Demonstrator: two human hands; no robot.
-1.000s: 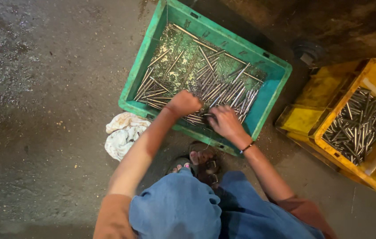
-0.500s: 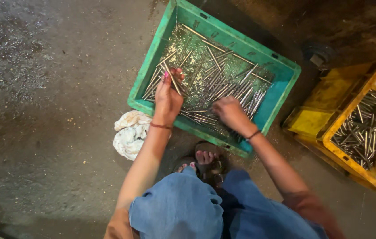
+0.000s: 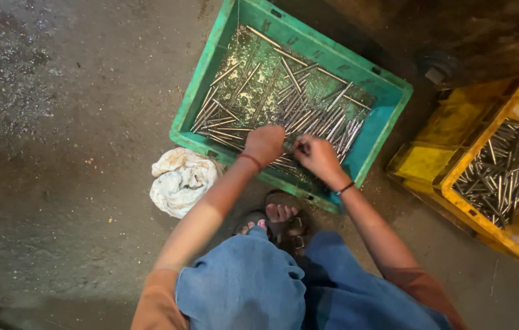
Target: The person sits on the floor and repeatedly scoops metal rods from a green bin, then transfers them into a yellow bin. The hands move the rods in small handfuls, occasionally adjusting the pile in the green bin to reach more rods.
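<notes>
Steel rods (image 3: pixel 308 116) lie mostly diagonal; both hands' (image 3: pixel 264 143) grip closed on some.

Thin metal rods (image 3: pixel 308 116), silvery and slightly dusty, lying flat and crisscrossed in green plastic crate (image 3: pixel 201 85) on floor; densest near front wall, mostly pointing diagonally, some scattered loose toward back.

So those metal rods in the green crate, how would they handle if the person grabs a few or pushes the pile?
The rods look thin, straight and metallic, so probably stiff and fairly heavy for their size. Being round and shiny, they would likely roll and slide across the crate floor when pushed. Both hands, left and right, rest on the pile; loose ones may slip from a bunch.
</notes>
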